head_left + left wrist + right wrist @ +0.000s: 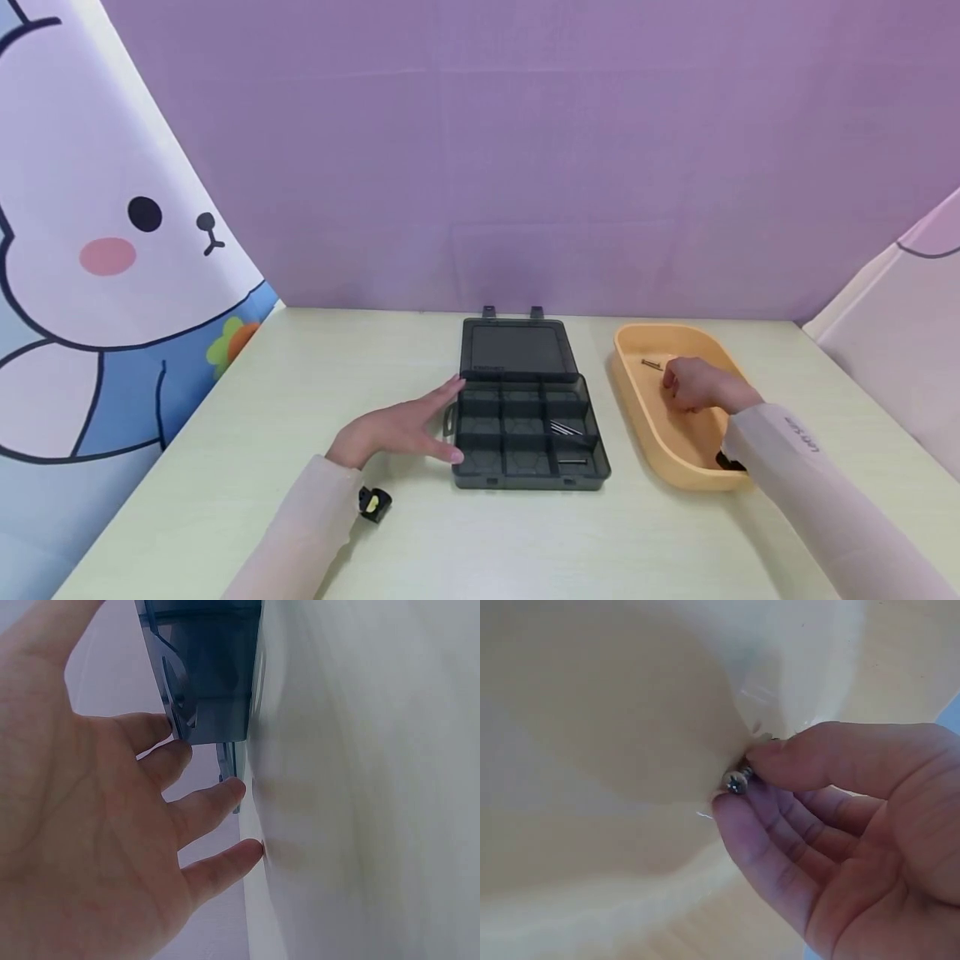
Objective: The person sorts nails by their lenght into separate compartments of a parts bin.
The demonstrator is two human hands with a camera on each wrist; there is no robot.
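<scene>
A dark grey compartment box (525,417) lies open on the pale table, its lid (517,348) folded back. Thin screws (567,430) lie in its right compartments. My left hand (405,427) rests flat with straight fingers against the box's left side (202,682); my left hand (112,825) holds nothing. An orange tray (637,392) stands to the right of the box. Inside it my right hand (693,385) pinches a screw (739,780) between thumb and fingertip against the tray's floor (615,735). Another screw (651,364) lies loose in the tray beyond the hand.
A small black and yellow object (373,503) lies on the table beside my left sleeve. A purple wall stands behind, with a cartoon rabbit panel (105,250) at the left and a slanted panel at the right.
</scene>
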